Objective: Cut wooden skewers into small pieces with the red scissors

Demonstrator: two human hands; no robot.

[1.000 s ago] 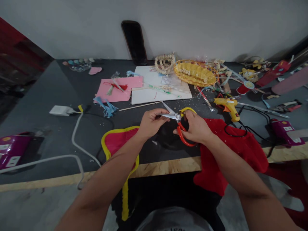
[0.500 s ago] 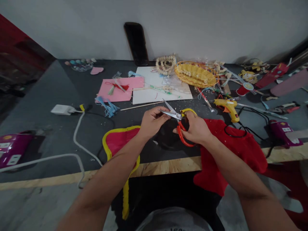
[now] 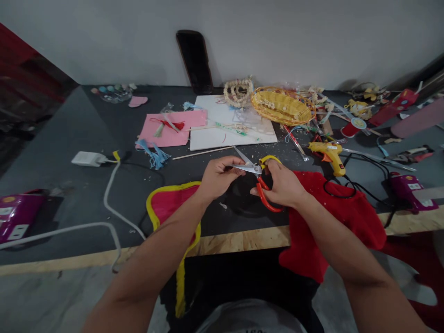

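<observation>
Scissors (image 3: pixel 255 169) with one red and one yellow handle are in my right hand (image 3: pixel 283 184), their blades parted and pointing left. My left hand (image 3: pixel 219 175) is closed in a pinch at the blades; whatever is between its fingertips is too small to make out. Beneath my left forearm lies a pink-red piece with yellow edging (image 3: pixel 169 203), its yellow strip hanging over the table's front edge. A red fuzzy cloth (image 3: pixel 336 208) lies under my right forearm and also hangs over the edge.
Behind my hands are a white board (image 3: pixel 236 141), pink sheet (image 3: pixel 180 138), blue tassels (image 3: pixel 156 156) and wicker basket (image 3: pixel 286 108). A yellow glue gun (image 3: pixel 331 156) with a black cord lies right. A phone (image 3: pixel 194 62) leans on the wall. A white charger (image 3: pixel 88 158) lies left.
The scissor blades have closed somewhat and are nearer each other. Both hands stay in nearly the same place.
</observation>
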